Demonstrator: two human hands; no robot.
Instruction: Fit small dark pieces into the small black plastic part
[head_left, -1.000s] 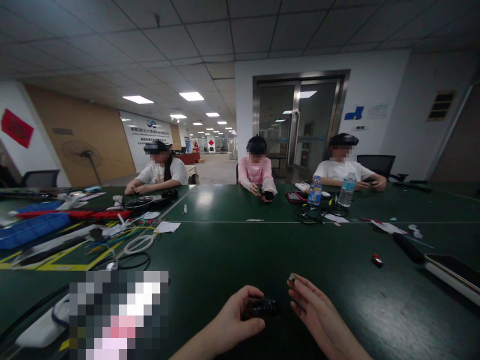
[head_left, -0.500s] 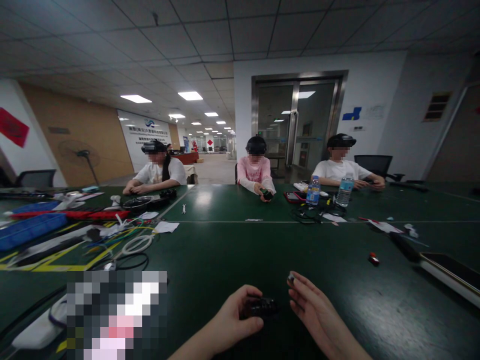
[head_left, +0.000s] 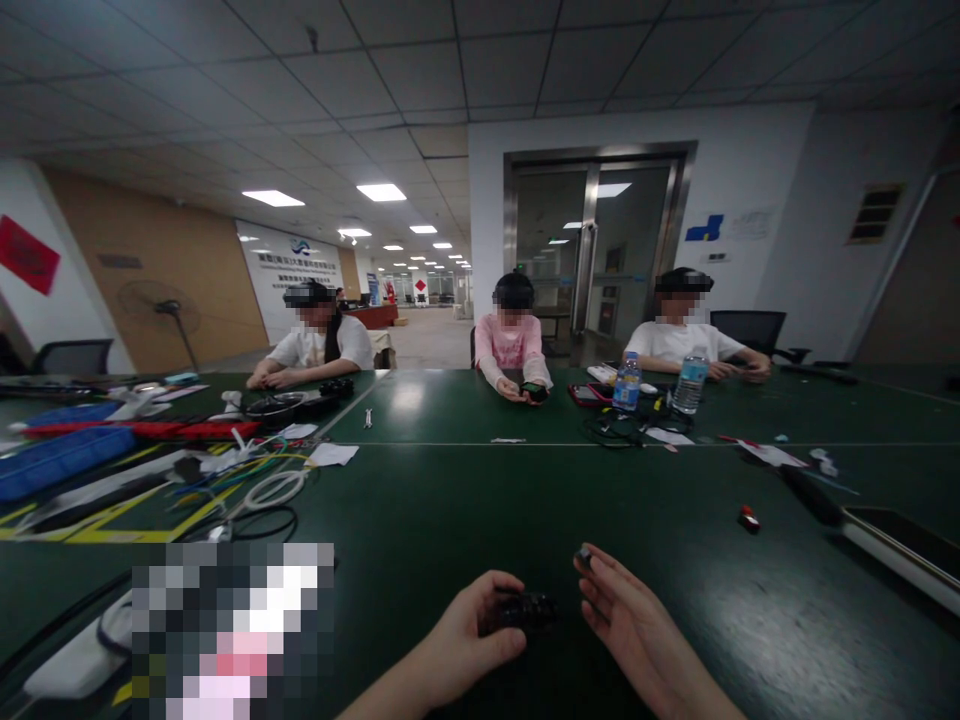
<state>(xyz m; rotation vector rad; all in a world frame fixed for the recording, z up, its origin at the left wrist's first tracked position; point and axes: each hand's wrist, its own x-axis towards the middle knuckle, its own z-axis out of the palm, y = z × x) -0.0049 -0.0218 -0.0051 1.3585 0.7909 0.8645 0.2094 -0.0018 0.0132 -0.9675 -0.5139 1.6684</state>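
Observation:
My left hand point(head_left: 484, 630) is closed around a glossy black object point(head_left: 534, 610), rounded and palm-sized, above the green table. Its exact kind is too dark to make out, and its left end is hidden by my fingers. Just to the right, my right hand point(head_left: 619, 610) pinches a small grey piece point(head_left: 583, 557) between thumb and forefinger, with the other fingers loosely curled below. A gap separates the grey piece from the black object.
A small red item point(head_left: 748, 518) lies to the right, near a phone-like device point(head_left: 907, 545). Cables point(head_left: 274, 490) and a blue tray point(head_left: 67, 460) crowd the left. Three people sit opposite; bottles point(head_left: 627, 382) stand before the right one. A small wrench point(head_left: 368, 418) lies farther off.
My hands and what they hold have barely moved. Across the table, the person in pink has drawn their hands slightly apart, a dark object now lying in one palm.

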